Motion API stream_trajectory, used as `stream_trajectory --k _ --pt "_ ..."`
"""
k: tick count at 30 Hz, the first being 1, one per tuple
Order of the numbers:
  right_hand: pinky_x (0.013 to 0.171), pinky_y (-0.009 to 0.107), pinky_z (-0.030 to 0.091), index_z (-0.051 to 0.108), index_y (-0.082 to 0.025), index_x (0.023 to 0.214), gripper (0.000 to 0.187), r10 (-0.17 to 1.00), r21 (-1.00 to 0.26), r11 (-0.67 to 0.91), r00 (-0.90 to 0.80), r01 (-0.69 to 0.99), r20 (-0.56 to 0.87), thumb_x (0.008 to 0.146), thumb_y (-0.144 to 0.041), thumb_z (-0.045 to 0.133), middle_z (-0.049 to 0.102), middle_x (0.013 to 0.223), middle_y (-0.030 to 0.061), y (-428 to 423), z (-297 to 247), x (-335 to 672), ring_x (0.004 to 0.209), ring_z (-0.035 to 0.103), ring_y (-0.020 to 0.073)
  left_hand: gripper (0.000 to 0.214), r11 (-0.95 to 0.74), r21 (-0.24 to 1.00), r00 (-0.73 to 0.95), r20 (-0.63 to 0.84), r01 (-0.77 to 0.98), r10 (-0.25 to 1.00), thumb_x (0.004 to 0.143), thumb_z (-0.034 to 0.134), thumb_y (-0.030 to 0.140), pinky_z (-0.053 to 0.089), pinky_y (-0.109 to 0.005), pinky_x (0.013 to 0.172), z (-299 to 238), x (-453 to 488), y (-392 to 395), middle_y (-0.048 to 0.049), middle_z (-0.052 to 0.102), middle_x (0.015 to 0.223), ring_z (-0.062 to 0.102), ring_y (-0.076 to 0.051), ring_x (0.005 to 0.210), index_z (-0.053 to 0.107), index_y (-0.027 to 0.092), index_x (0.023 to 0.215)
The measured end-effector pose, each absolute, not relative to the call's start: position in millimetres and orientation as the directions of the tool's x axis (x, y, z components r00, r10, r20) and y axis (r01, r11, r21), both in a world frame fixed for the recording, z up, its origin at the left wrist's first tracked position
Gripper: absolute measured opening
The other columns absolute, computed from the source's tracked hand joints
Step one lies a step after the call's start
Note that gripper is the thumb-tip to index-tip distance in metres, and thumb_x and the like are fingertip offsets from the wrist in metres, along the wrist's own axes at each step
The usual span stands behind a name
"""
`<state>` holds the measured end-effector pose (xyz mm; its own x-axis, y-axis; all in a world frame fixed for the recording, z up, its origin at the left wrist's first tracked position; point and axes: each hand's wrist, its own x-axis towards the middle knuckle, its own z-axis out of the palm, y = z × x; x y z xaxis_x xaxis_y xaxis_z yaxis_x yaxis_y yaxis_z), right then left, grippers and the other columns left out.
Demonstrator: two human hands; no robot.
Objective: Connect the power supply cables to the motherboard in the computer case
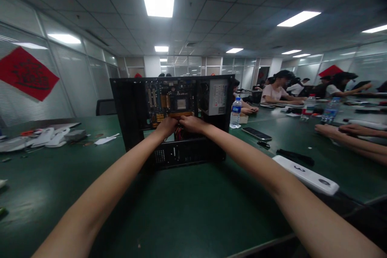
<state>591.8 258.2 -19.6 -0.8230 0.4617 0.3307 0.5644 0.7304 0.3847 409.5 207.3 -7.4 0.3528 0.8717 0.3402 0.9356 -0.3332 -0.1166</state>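
A black computer case [128,117] stands upright on the green table, its open side facing me. Inside it sits a motherboard [157,93] with a square, light-coloured part near its middle. The power supply [218,98], grey with a white label, fills the upper right. My left hand [167,127] and my right hand [192,124] meet at the motherboard's lower edge, both with fingers closed. Beneath them hangs a bundle of coloured cables [179,134]. What is pinched between the fingers is hidden.
To the right are a water bottle [236,113], a phone [256,134], a black strap-like item [294,156] and a white power strip [305,174]. White scraps [50,137] and a grey block [75,135] lie left. Other people sit along the right, a co-worker's hands [329,132] nearby.
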Motion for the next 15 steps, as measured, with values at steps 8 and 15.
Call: stream_trajectory --k 8,15 --pt "0.087 0.037 0.052 0.064 -0.011 0.136 0.035 0.519 0.346 0.701 -0.779 0.623 0.351 0.106 -0.018 0.047 0.063 0.132 0.0204 257.3 -22.4 591.8 0.107 0.072 0.0293 0.033 -0.344 -0.088 0.353 0.337 0.935 0.873 0.100 0.052 0.022 0.055 -0.032 0.097 -10.3 407.8 204.5 -0.0148 0.078 0.122 0.073 -0.027 0.116 0.081 0.020 0.117" --pt "0.089 0.036 0.052 0.063 -0.011 0.137 0.035 0.554 0.292 0.685 -0.738 0.667 0.386 0.107 -0.020 0.046 0.064 0.133 0.0197 252.8 -21.3 590.6 0.110 0.071 0.0295 0.038 -0.312 -0.087 0.322 0.344 0.946 0.882 0.105 0.049 0.031 0.056 -0.034 0.094 -8.5 410.1 206.1 -0.0181 0.079 0.116 0.074 -0.029 0.111 0.081 0.013 0.116"
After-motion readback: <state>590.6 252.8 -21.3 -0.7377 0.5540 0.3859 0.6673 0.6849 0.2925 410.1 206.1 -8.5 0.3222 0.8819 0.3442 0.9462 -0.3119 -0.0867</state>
